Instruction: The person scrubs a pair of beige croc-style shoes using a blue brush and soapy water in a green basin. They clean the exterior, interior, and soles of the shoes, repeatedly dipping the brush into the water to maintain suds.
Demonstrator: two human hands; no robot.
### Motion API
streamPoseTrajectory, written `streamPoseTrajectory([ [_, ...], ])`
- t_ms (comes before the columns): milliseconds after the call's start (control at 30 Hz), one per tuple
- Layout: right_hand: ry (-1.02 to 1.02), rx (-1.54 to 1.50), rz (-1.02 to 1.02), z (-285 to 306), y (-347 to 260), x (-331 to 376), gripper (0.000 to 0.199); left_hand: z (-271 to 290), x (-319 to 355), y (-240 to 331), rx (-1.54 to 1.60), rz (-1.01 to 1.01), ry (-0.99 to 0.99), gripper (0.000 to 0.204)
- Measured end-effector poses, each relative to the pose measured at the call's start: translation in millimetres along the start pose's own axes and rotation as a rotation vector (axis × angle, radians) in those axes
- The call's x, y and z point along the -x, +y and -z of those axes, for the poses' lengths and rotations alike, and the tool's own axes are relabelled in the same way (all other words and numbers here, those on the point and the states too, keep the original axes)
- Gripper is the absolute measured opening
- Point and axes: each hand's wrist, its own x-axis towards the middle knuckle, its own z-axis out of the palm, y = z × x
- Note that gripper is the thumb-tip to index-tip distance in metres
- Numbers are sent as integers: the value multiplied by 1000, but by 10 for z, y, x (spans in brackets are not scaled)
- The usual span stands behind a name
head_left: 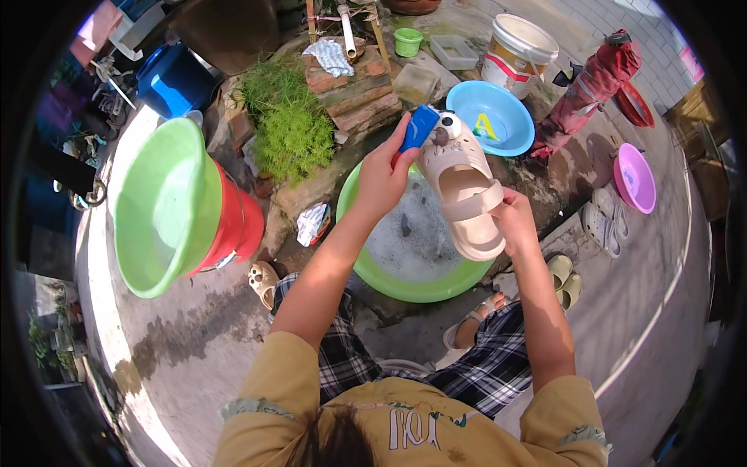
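Note:
My left hand (385, 173) is closed round a blue scrubbing brush (421, 128), held up at the toe of a beige clog (467, 191). The clog's toe carries a googly-eye charm and a brown nose-like charm. My right hand (516, 221) grips the clog near its heel strap, with the open side of the shoe toward me. Both hands are above a green basin (436, 291) of grey, foamy water (412, 233). A small dark thing floats in the foam; I cannot make out what it is. Whether the brush's bristles touch the clog is hidden.
At left, a large green basin (156, 210) leans on a red bucket (237, 224). Beyond the water lie a blue basin (498, 117), a white paint bucket (523, 50), bricks (362, 105) and a green plant (288, 124). Pale clogs (603, 226) and a purple basin (634, 177) are at right.

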Motion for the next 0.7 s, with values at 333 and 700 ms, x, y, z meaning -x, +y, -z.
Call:
streamPoseTrajectory([
  [333, -63, -18, -27, -15, 124, -42, 24, 81, -166, -142, 161, 181, 95, 51],
  [700, -69, -81, -77, 25, 140, -40, 28, -1, -68, -61, 60, 51, 119, 50],
])
